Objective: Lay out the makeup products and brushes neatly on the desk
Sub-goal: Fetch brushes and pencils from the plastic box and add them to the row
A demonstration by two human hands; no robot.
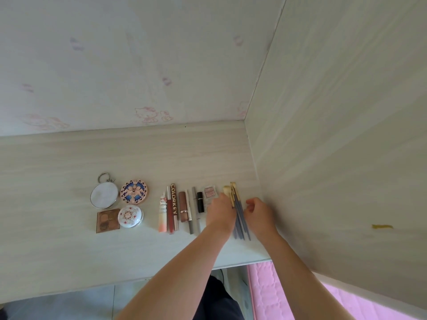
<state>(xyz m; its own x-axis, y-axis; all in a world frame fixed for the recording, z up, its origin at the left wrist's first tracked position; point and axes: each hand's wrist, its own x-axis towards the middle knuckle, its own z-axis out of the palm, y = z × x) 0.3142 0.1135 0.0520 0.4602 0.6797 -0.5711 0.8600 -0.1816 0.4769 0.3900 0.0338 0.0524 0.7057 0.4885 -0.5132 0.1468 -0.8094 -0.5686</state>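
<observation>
Both forearms are reaching in from the near edge over the pale wood-grain desk (57, 158), the left hand (219, 212) lying knuckles-up against the left side of the bundle of grey-handled makeup brushes (239, 215) and the right hand (258, 212) hovering just right of it, fingers loosely curled; whether either is actually gripping a brush I cannot tell. Left of the left hand, tubes and pencils are lying in a row, among them a COLORKEY tube (173, 204) and a black lipstick (200, 202). Farther left are sitting a round mirror (104, 195), a patterned compact (133, 192), a white compact (130, 215) and a brown eyeshadow palette (107, 221).
</observation>
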